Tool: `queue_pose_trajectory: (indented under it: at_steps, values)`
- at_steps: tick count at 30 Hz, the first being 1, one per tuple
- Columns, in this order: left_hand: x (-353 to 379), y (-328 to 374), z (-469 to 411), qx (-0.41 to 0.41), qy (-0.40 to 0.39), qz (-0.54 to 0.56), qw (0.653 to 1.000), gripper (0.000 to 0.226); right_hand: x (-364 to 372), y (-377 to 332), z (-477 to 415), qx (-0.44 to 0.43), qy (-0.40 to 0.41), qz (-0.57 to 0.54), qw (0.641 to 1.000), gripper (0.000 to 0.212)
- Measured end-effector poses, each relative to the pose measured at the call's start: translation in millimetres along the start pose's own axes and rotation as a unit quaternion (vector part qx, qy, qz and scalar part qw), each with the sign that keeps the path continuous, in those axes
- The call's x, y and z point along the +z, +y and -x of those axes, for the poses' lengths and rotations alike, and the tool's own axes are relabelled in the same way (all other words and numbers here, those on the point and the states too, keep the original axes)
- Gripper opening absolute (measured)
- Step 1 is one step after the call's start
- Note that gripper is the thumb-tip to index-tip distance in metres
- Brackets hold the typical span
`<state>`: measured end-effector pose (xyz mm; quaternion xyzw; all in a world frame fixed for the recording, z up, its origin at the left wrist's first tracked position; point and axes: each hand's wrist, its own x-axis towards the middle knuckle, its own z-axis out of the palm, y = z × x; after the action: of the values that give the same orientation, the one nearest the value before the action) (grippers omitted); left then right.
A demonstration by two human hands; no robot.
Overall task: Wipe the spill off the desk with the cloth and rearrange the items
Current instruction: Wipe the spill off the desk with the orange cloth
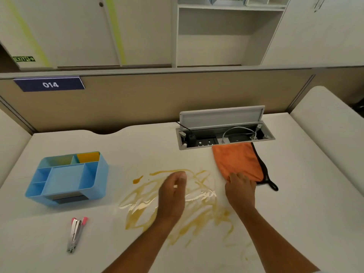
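Wiping not yet begun: brown spill [173, 205] spread over centre of white surface [295, 213], right hand [240, 189] fingers pressed on near edge of orange cloth [238, 162] right of centre, left hand [172, 191] loosely curled, empty, above spill; organizer [67, 178] and stapler [75, 234] at left unsorted.

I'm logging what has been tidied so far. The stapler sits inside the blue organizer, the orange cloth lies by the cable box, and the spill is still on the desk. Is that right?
Not quite. The head view shows the stapler lying on the desk in front of the blue organizer, not inside it. The rest holds: the orange cloth lies by the cable box, under the right hand, and the spill is unwiped.
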<state>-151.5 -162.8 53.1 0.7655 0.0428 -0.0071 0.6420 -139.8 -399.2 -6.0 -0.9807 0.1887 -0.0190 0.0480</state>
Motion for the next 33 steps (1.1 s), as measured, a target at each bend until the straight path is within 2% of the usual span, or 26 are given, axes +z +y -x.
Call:
queue_pose_trajectory:
  at_steps: [3, 8, 12, 16, 18, 20, 22, 24, 27, 30, 33]
  values:
    - [41.0, -2.6, 0.8, -0.096, -0.065, -0.011, 0.993, 0.015, -3.5, 1.6, 4.7, -0.002, 0.05, -0.105, 0.993, 0.01]
    - [90.8, 2.6, -12.3, -0.285, -0.101, 0.056, 0.952, 0.03, -13.9, 6.3, 18.4, -0.036, 0.054, -0.234, 0.97, 0.028]
    - [117.4, 6.1, -18.1, -0.352, -0.121, 0.135, 0.918, 0.033, -12.5, 16.5, 38.6, -0.081, 0.039, -0.305, 0.948, 0.039]
    - [124.0, 5.6, -21.6, -0.329, -0.092, 0.07, 0.937, 0.032, -6.6, 40.8, 38.4, -0.141, -0.043, -0.336, 0.93, 0.081]
    - [122.5, 6.3, -24.2, -0.329, -0.094, 0.064, 0.938, 0.028, -3.2, 57.3, 27.8, -0.176, -0.077, -0.263, 0.946, 0.105]
    - [122.6, 8.6, -24.5, -0.336, -0.109, 0.065, 0.933, 0.023, 1.1, 70.2, 13.7, -0.222, -0.107, -0.176, 0.953, 0.114]
    - [124.2, 11.1, -23.1, -0.348, -0.128, 0.062, 0.927, 0.023, 7.0, 77.9, 0.5, -0.276, -0.12, -0.127, 0.945, 0.106]
    - [124.6, 14.4, -23.6, -0.354, -0.14, 0.06, 0.923, 0.024, 8.5, 78.2, -12.0, -0.3, -0.142, -0.126, 0.935, 0.09]
    - [118.3, 22.4, -29.0, -0.328, -0.113, 0.067, 0.935, 0.029, -1.2, 72.3, -27.6, -0.25, -0.187, -0.241, 0.919, 0.067]
    - [98.5, 19.7, -26.3, -0.255, -0.048, 0.014, 0.966, 0.044, -10.3, 78.8, -27.6, -0.209, -0.187, -0.319, 0.905, 0.069]
    - [62.6, -0.3, 0.1, -0.141, -0.01, -0.133, 0.981, 0.049, -4.3, 106.6, -7.5, -0.199, -0.176, -0.315, 0.911, 0.071]
